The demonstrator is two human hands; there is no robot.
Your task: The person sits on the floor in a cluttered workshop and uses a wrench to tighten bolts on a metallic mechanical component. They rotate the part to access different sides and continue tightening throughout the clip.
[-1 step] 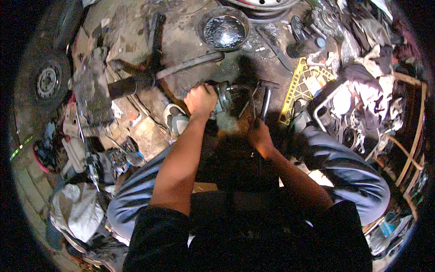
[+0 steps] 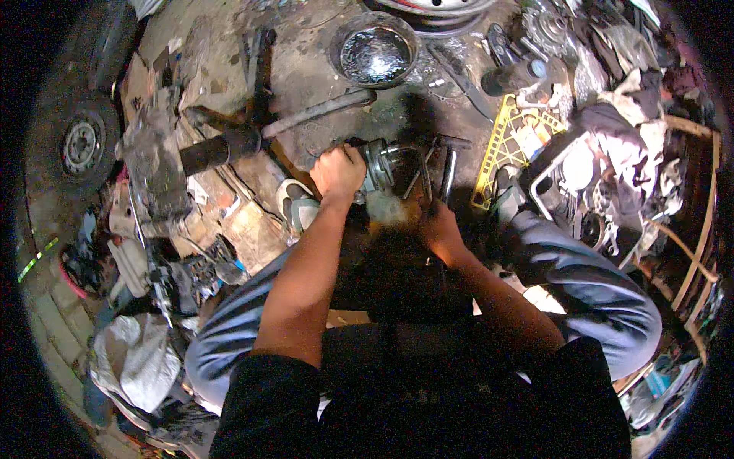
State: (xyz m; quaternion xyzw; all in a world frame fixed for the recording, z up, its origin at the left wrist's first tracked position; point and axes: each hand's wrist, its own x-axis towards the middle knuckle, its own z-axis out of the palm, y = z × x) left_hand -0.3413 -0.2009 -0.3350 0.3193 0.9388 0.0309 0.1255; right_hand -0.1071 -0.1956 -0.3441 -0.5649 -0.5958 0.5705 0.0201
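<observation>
My left hand (image 2: 339,172) is closed on the left side of a round, grey metal part (image 2: 376,164) lying on its side in front of me. Its dark right end is in shadow. My right hand (image 2: 439,231) is closed around a thin metal tool (image 2: 428,180) that rises from the fist along the part's right side; its exact kind is too dark to tell. Just right of it, a T-shaped metal tool (image 2: 451,170) stretches away from my knuckles. Deep shadow hides what lies under both hands.
A round pan of dark liquid (image 2: 376,55) stands ahead, near a wheel rim (image 2: 440,9). A metal bar (image 2: 321,111) lies left of it. A yellow plastic grid (image 2: 495,157) is on the right, beside piled metal parts and rags. A wheel (image 2: 80,145) is at far left.
</observation>
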